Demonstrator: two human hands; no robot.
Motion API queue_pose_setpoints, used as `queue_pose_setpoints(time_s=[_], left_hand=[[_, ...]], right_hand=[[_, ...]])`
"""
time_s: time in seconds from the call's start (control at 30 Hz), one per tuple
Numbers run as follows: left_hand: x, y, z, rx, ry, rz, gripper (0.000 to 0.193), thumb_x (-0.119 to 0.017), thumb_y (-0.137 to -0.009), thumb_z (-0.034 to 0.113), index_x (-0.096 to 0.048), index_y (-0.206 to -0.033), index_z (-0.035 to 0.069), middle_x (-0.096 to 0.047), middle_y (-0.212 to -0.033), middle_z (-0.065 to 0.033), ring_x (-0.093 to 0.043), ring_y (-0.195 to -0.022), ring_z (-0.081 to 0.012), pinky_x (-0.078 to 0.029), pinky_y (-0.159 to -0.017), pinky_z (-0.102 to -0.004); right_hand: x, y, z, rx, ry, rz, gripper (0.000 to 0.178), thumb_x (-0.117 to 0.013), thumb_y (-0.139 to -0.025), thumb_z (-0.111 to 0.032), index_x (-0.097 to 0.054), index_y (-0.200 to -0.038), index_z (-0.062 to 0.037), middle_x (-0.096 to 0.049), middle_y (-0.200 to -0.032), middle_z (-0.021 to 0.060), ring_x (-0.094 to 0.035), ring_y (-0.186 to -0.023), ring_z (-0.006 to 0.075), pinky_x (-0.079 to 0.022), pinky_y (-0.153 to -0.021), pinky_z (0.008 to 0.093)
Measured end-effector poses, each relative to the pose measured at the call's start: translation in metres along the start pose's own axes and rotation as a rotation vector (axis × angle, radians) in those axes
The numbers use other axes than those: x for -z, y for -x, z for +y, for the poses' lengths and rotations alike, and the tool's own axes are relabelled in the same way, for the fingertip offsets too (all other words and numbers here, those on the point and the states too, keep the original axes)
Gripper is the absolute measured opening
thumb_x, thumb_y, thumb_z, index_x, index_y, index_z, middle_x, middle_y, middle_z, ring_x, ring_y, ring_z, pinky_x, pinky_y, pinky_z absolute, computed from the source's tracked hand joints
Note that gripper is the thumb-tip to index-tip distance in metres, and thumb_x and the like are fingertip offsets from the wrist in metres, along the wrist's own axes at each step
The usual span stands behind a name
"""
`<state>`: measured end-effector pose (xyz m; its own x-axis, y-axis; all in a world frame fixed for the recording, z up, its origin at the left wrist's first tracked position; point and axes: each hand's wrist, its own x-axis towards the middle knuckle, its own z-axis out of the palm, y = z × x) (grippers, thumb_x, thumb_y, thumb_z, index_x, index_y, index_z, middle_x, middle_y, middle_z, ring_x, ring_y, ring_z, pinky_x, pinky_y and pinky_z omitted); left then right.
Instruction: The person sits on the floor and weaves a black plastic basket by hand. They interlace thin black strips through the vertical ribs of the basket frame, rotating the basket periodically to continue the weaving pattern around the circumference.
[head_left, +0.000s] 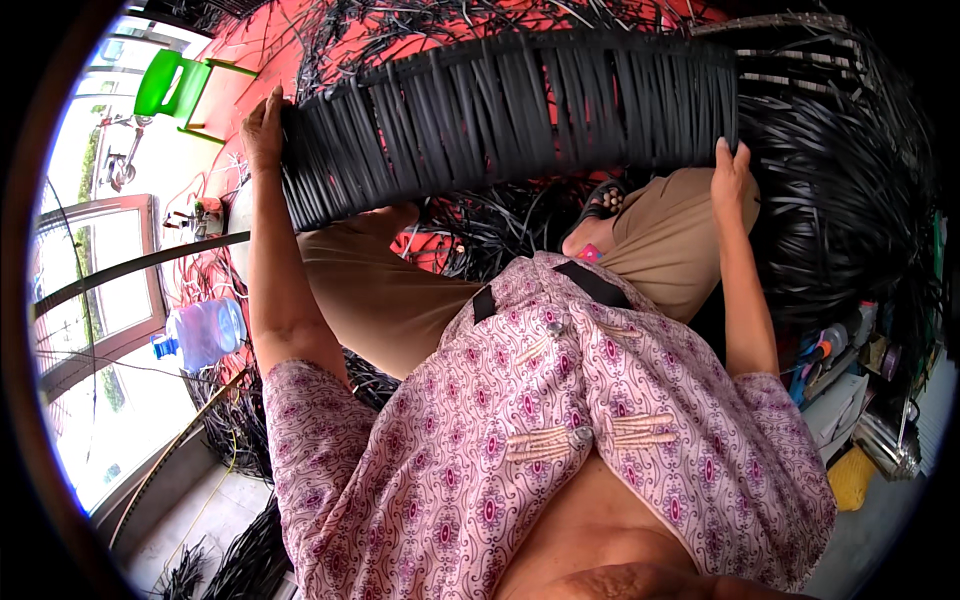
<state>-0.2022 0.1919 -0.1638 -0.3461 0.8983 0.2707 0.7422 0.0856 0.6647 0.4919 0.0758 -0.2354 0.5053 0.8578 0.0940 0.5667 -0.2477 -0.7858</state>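
Red floor point(250, 70) strewn with black strips point(840, 200), both hands' fingers point(262, 120) gripping woven black panel point(500, 120) ends

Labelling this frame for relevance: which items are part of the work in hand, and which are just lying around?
In hand:
- black woven strip panel, long, held across the lap
- left hand gripping its left end
- right hand at its right end
- loose black strips piled about

Lying about:
- green chair
- clear water bottle with blue cap
- yellow object, lower right
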Motion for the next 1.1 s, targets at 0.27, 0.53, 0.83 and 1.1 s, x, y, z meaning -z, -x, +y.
queue_pose_setpoints(time_s=[0.27, 0.53, 0.83, 1.1], left_hand=[[0.028, 0.008, -0.035, -0.061, -0.593, 0.117, 0.048, -0.054, -0.093, 0.057, -0.075, -0.109, 0.017, -0.07, -0.114, -0.0065, -0.061, -0.114, -0.0244, -0.039, -0.101, -0.0417], [-0.032, 0.117, 0.057, -0.491, -0.31, 0.204, 0.032, -0.066, -0.092, 0.033, -0.07, -0.117, 0.014, -0.066, -0.122, -0.0072, -0.057, -0.119, -0.0271, -0.036, -0.105, -0.0434], [-0.076, 0.191, 0.154, -0.602, -0.271, 0.055, 0.051, -0.065, -0.093, 0.034, -0.056, -0.138, 0.012, -0.05, -0.142, -0.0152, -0.044, -0.134, -0.0343, -0.031, -0.111, -0.0459], [-0.108, 0.211, 0.196, -0.655, -0.205, -0.014, 0.053, -0.066, -0.092, 0.035, -0.056, -0.138, 0.012, -0.049, -0.143, -0.0158, -0.043, -0.135, -0.0345, -0.03, -0.111, -0.0481]], right_hand=[[-0.031, 0.114, -0.037, 0.007, -0.091, -0.126, 0.052, -0.054, -0.099, -0.035, -0.047, -0.123, 0.0101, -0.056, -0.119, 0.0295, -0.055, -0.11, 0.0414, -0.041, -0.097, 0.0423], [-0.046, 0.156, -0.026, 0.02, -0.177, -0.174, 0.047, -0.056, -0.099, -0.031, -0.048, -0.121, 0.0088, -0.058, -0.115, 0.0261, -0.055, -0.109, 0.0397, -0.041, -0.096, 0.0432], [-0.029, 0.154, -0.048, 0.038, -0.085, -0.269, 0.053, -0.065, -0.091, -0.032, -0.05, -0.122, 0.0084, -0.058, -0.117, 0.0279, -0.056, -0.11, 0.042, -0.042, -0.098, 0.0435], [-0.018, 0.147, -0.046, 0.058, 0.071, -0.367, 0.065, -0.073, -0.085, -0.024, -0.044, -0.132, 0.0105, -0.058, -0.123, 0.0305, -0.057, -0.116, 0.0402, -0.044, -0.1, 0.0417]])
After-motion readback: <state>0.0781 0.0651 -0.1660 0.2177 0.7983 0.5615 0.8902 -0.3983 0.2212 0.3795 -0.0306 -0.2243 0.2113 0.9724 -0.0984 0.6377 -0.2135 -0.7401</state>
